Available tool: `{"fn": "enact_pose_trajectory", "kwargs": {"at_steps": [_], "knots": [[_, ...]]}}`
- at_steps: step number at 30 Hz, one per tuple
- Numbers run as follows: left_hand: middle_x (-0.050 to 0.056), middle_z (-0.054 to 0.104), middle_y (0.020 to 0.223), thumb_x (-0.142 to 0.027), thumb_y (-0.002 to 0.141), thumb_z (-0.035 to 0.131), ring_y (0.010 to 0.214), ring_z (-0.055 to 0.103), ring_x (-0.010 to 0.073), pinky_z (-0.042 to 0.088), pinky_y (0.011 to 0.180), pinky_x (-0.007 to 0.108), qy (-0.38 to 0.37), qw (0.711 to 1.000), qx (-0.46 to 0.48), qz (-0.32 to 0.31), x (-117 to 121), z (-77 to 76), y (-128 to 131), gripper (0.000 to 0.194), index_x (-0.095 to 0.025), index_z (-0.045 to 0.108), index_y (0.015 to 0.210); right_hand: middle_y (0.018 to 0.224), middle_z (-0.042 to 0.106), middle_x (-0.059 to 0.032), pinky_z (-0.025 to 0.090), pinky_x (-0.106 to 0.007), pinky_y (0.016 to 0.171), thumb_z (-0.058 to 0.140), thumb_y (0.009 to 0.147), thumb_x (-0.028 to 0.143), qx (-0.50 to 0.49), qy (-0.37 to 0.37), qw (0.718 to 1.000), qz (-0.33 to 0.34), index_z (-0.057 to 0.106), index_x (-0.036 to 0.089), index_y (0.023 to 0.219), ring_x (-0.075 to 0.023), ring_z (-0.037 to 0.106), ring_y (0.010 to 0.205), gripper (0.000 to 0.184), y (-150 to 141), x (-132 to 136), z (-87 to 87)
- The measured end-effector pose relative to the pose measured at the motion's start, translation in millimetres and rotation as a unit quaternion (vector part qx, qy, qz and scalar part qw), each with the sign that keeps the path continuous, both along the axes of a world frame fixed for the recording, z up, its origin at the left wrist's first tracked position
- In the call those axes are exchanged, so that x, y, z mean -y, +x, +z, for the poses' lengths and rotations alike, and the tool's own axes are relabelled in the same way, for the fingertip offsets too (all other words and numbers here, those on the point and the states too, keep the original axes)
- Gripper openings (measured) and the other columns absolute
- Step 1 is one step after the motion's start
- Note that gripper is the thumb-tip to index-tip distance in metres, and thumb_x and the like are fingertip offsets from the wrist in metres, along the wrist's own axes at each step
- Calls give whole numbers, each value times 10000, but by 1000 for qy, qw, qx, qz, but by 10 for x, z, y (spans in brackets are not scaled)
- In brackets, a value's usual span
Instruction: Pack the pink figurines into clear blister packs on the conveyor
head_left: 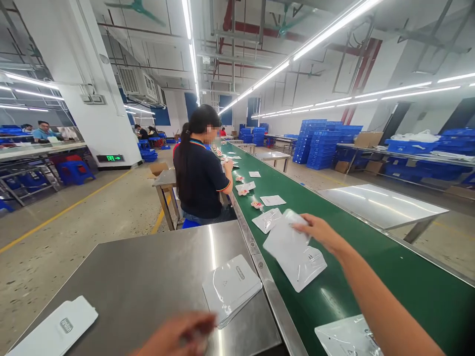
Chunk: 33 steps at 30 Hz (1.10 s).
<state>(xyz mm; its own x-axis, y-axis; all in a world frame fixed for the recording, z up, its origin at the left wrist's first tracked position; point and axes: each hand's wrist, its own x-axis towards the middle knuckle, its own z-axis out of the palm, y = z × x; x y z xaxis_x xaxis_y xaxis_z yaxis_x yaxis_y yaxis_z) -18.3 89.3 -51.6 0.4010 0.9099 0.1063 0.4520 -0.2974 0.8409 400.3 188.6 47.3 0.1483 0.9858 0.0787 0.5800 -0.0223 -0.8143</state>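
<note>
White pouch lies flat on the green conveyor belt, just past the steel edge rail; the right hand rests on its far upper corner, fingers closed on that corner as it seems, thumb hidden, so lifting or laying down cannot be told. Left hand low over the steel desk, blurred; cannot tell whether its fingers are apart or together, or holding anything. A small stack of pouches sits on the desk near the rail, one more white pack at the near left corner. Judged: work is midway, with several packs already spaced up the belt beside a seated co-worker, the stack still unhandled.
</note>
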Motion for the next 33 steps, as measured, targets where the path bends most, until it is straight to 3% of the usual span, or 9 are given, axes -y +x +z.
{"fn": "enact_pose_trajectory", "kwargs": {"at_steps": [2, 5, 8, 10, 15, 20, 23, 26, 33], "knots": [[68, 511, 1216, -510, 753, 528, 1078, 500, 197, 432, 870, 323, 1, 999, 10, -32, -280, 34, 216, 564, -279, 454, 1263, 875, 603, -44, 408, -208, 615, 622, 686, 463, -16, -11, 998, 56, 579, 138, 972, -145, 543, 744, 435, -581, -7, -209], [79, 271, 1404, -477, 815, 445, 1271, 287, 211, 272, 1038, 363, 141, 989, -32, 36, -605, 15, 533, 658, -185, 272, 1379, 766, 577, -27, 372, -213, 571, 571, 711, 488, 6, -33, 997, 63, 567, 125, 851, -138, 518, 686, 389, -1209, -7, -700], [35, 197, 1437, -407, 849, 389, 1314, 190, 188, 190, 1077, 375, 193, 974, -113, 40, -720, -114, 730, 574, -198, 283, 1373, 778, 581, -28, 374, -236, 621, 552, 716, 520, 60, -36, 994, 87, 586, 136, 824, -154, 525, 726, 401, -1381, -46, -1105], [17, 165, 1446, -386, 835, 407, 1329, 144, 213, 152, 1079, 429, 169, 971, -168, 8, -721, -245, 792, 565, -225, 301, 1366, 868, 595, -23, 385, -249, 692, 492, 749, 566, 112, -38, 990, 77, 607, 175, 896, -162, 537, 798, 433, -1220, -119, -1183], [-2, 103, 1456, -344, 828, 413, 1344, 50, 237, 73, 1075, 494, 145, 963, -226, -32, -704, -472, 855, 566, -251, 287, 1372, 1168, 481, -105, 322, -334, 893, 385, 836, 461, 293, -51, 945, -134, 524, 160, 1153, -237, 442, 1066, 459, -170, -436, -927], [-13, 75, 1458, -385, 825, 444, 1344, 40, 240, 29, 1079, 497, 167, 955, -221, -108, -735, -478, 939, 600, -285, 247, 1383, 1166, 438, -176, 318, -437, 875, 673, 588, 452, 294, -152, 932, -149, 555, 117, 1085, -348, 395, 1088, 611, 729, -644, -906], [1, 105, 1454, -445, 817, 458, 1341, 54, 258, 27, 1067, 518, 148, 942, -232, -190, -771, -526, 955, 630, -305, 228, 1387, 870, 537, -102, 399, -349, 753, 696, 551, 418, 246, -191, 943, -117, 558, 109, 777, -253, 514, 878, 408, 904, -630, -1003], [18, 137, 1449, -429, 839, 430, 1339, 66, 257, 36, 1068, 510, 144, 936, -238, -217, -817, -572, 919, 575, -297, 268, 1375, 699, 530, -46, 431, -264, 606, 639, 646, 366, 167, -217, 957, -99, 476, 117, 722, -169, 542, 709, 308, 946, -494, -988], [-10, 277, 1407, -357, 857, 415, 1311, 215, 171, 115, 1101, 390, 205, 957, -106, -178, -850, -321, 983, 489, -283, 350, 1336, 869, 579, -78, 491, -195, 583, 563, 761, 288, -75, -121, 977, -159, 481, 138, 951, -124, 564, 718, 255, 993, 90, -379]]}}
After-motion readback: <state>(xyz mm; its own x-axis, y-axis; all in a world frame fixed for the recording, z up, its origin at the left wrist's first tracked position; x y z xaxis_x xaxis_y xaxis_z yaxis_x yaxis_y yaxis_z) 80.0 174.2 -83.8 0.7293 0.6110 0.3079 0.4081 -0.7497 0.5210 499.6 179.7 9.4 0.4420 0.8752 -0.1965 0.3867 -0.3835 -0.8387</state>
